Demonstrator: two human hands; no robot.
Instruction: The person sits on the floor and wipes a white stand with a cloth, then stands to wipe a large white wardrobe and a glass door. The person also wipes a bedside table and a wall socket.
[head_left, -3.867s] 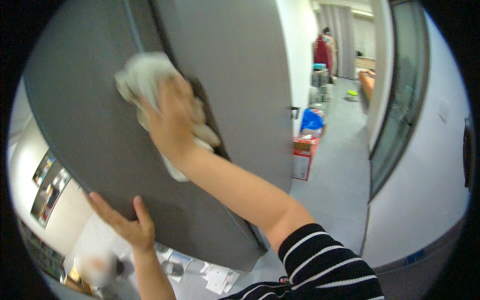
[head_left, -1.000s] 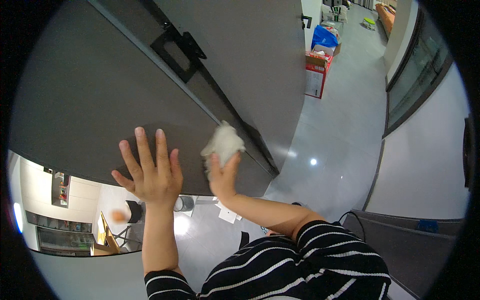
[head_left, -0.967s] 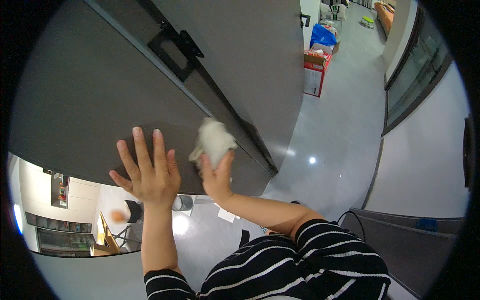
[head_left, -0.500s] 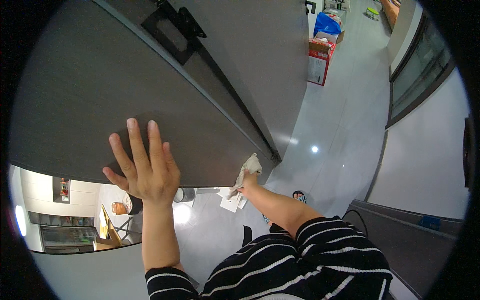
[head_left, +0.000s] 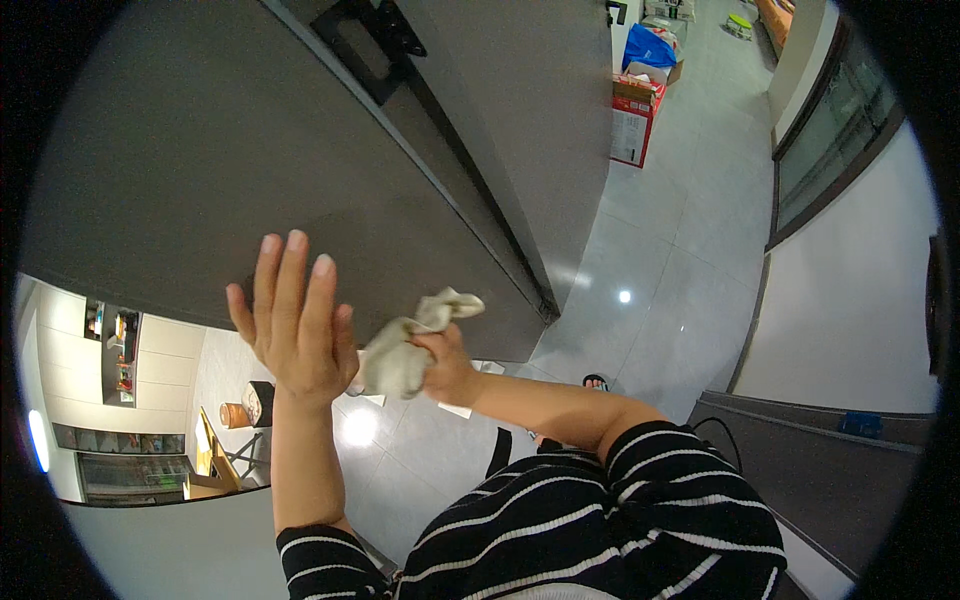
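Note:
A dark grey door (head_left: 220, 170) fills the upper left, with a pale edge strip running diagonally down it. Against its broad face is my left hand (head_left: 300, 325), fingers stretched out and holding nothing. My right hand (head_left: 450, 368) grips a crumpled off-white cloth (head_left: 398, 360) close beside the left wrist, in front of the door's lower edge. Part of the cloth sticks up above my fist. On the door's edge sits a black lock plate (head_left: 355, 45) with a handle.
A red and white cardboard box (head_left: 632, 125) with a blue bag (head_left: 650, 47) above it stands in the corridor at upper right. Grey floor tiles (head_left: 660, 230) stretch along it. A white wall (head_left: 840, 290) bounds the right. At lower left, a room shows a wooden stool (head_left: 234, 415).
My right hand has drawn the cloth from the door's lower corner leftward and up, toward my left hand. The left hand has shifted slightly, and the door appears to have swung a little.

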